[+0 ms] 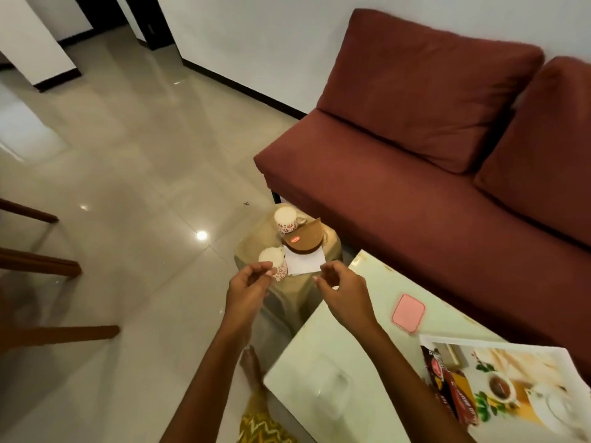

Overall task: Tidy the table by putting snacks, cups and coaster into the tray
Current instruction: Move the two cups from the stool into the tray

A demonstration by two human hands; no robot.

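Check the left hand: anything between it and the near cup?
Nothing visible. The left hand is open, right at the near cup on the side table, its fingertips overlapping the cup's side in view; whether they touch I can't tell. The paper and brown box sit to the cup's right.

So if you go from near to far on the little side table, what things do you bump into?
Near cup → white paper → brown round coaster → far cup.

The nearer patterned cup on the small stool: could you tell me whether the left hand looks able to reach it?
Probably yes: the left hand hangs empty beside the nearer cup, with nothing between them.
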